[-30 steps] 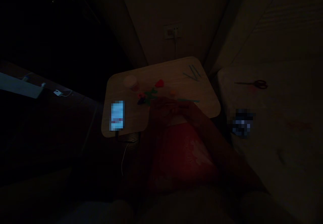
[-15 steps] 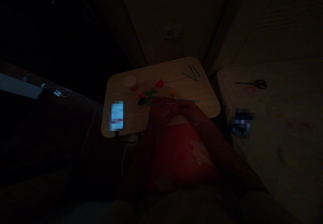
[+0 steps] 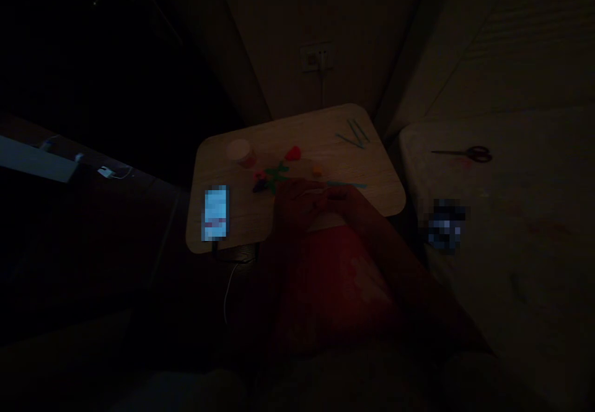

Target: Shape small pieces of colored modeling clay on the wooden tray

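In the head view, the only one we have, the room is very dark, and we look down on a small wooden table (image 3: 279, 132) with rounded corners. Our left hand (image 3: 298, 206) and right hand (image 3: 346, 200) meet at its near edge, fingers together, the left with its back turned up. We cannot tell whether either is open or closed around something, since shadow hides the space beneath the fingers. Just beyond the left hand lies a green shape (image 3: 277, 172) with several arms, partly behind the fingers; a pink piece (image 3: 259, 176) and a dark piece (image 3: 260, 186) sit at its left. Past the hands we see an orange piece (image 3: 317, 170), with a red piece (image 3: 293, 153) farther back. A blue-green strip (image 3: 348, 184) extends from behind the right hand, and more thin strips (image 3: 356, 134) lie in the far right corner. A tub (image 3: 242, 152) and a lit, pixelated screen (image 3: 215, 212) stand on the left side; scissors (image 3: 465, 153) rest on the pale surface (image 3: 515, 183) at the right.
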### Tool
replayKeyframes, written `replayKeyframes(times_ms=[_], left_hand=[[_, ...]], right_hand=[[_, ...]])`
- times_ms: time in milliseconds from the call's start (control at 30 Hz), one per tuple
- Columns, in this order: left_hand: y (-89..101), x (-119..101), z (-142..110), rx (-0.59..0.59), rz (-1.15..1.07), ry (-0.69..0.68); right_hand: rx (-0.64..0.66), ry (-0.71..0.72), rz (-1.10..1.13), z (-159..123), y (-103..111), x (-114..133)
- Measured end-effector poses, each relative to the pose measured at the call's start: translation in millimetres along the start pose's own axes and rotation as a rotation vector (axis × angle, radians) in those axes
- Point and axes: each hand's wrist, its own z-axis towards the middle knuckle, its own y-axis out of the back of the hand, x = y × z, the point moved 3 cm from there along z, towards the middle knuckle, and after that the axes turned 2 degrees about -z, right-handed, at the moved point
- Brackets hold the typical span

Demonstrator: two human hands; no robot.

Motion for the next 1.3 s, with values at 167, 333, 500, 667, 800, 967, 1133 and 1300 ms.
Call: replayKeyframes(times_ms=[167, 333, 500, 667, 800, 967, 1133, 1300], left_hand=[[-0.4, -2, 2, -0.051, -0.071, -0.016], [-2.2, 0, 0, -0.078, -0.184, 0.086], [-2.7, -2, -2, -0.094, -0.26, 0.128], [-1.5, -7, 1, -0.107, -0.234, 0.093], [-0.8, -8, 3, -0.112, -0.182, 0.084], [-1.6, -7, 2, -0.124, -0.177, 0.046], [-3.6, -5, 0, -0.068, -0.164, 0.088], [-1.6, -6, -1, -0.052, -0.103, 0.064]], right_hand=[[-0.005, -0.005, -0.03, -4, -1, 7], [0.136, -0.012, 0.068, -8, -6, 9], [0.154, -0.029, 0.165, -7, -4, 6], [0.178, -0.054, 0.172, -7, -7, 8], [0.185, -0.056, 0.154, -6, -9, 7], [0.145, -0.059, 0.137, -5, -4, 4], [0.195, -0.051, 0.125, -7, -6, 10], [0.222, -0.028, 0.153, -9, -7, 11]])
